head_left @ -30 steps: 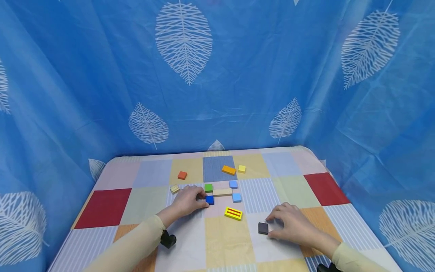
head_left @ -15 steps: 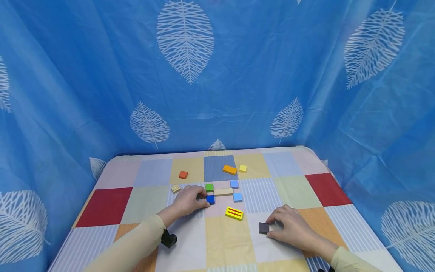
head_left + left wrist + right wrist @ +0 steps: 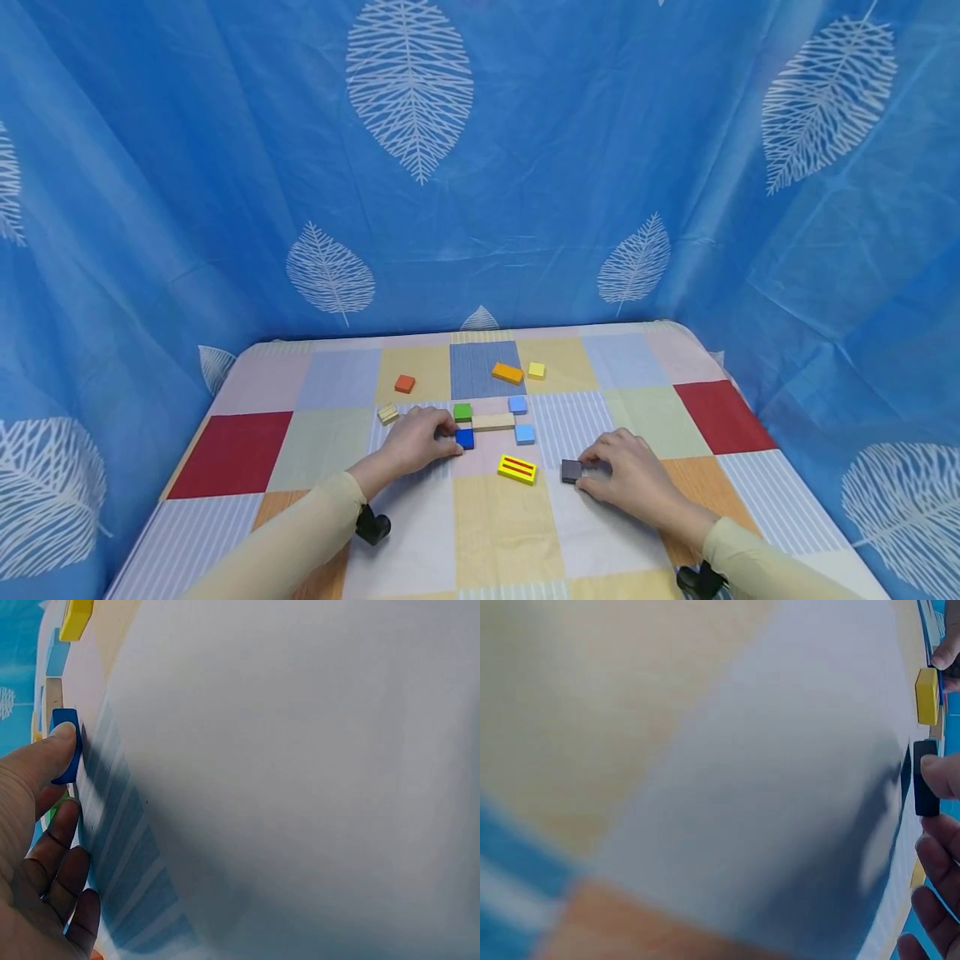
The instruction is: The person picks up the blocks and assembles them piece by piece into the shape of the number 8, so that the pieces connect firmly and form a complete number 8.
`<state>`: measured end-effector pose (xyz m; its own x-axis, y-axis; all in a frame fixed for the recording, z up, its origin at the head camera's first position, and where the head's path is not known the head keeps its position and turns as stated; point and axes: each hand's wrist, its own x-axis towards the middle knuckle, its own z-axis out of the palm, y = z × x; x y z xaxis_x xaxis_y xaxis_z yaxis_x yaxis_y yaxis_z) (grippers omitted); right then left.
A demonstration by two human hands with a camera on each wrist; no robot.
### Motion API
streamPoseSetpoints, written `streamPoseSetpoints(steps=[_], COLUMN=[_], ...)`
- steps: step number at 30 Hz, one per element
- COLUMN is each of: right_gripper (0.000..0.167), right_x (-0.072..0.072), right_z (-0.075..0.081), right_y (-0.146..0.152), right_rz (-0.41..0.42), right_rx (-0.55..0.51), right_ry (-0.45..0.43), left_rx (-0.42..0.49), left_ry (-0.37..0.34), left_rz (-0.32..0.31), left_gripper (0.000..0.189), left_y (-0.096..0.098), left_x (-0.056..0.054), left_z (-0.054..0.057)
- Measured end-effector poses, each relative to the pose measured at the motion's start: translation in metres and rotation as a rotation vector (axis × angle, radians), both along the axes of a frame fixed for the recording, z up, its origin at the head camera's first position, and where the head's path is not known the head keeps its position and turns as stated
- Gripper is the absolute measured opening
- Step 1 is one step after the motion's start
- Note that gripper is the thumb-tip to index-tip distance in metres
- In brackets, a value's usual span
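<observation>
My left hand (image 3: 416, 442) pinches a dark blue square block (image 3: 465, 439) at the left end of a flat beige bar (image 3: 492, 423). In the left wrist view the thumb lies on the near face of the blue block (image 3: 67, 771). A green block (image 3: 462, 412) sits just behind it, and two light blue blocks (image 3: 524, 434) flank the bar's right end. My right hand (image 3: 628, 477) pinches a black square block (image 3: 571, 471) between thumb and fingers. The right wrist view has the black block (image 3: 924, 801) over its shadow, near the yellow block.
A yellow block with red stripes (image 3: 517, 469) lies between the hands. Behind the bar are an orange block (image 3: 507, 372) and a pale yellow block (image 3: 536, 371). Farther left lie a red-orange block (image 3: 405, 383) and a striped wooden block (image 3: 387, 413). Leaf-patterned blue curtains (image 3: 480, 208) surround the patchwork-covered table (image 3: 510, 533).
My right hand has carried the black block farther from me and slightly left, toward the yellow striped block. The left hand has stayed at the dark blue block.
</observation>
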<state>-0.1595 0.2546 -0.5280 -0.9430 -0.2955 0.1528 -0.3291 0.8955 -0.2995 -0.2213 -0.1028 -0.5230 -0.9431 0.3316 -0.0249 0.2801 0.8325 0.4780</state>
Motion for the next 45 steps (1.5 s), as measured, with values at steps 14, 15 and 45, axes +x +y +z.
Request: streamPoseSetpoints(steps=[14, 15, 45], right_gripper=[0.029, 0.029, 0.028], right_x=[-0.024, -0.024, -0.024], right_z=[-0.006, -0.006, -0.009], right_y=[-0.032, -0.033, -0.064], right_rz=[0.048, 0.054, 0.140], right_rx=[0.031, 0.025, -0.002], right_ry=[0.099, 0.104, 0.164], left_rx=[0.011, 0.011, 0.003], left_ry=[-0.001, -0.002, 0.010], left_rz=[-0.012, -0.011, -0.009], left_gripper=[0.027, 0.027, 0.028], left_y=[0.001, 0.001, -0.003], left_x=[-0.001, -0.001, -0.002], left_z=[0.000, 0.000, -0.001])
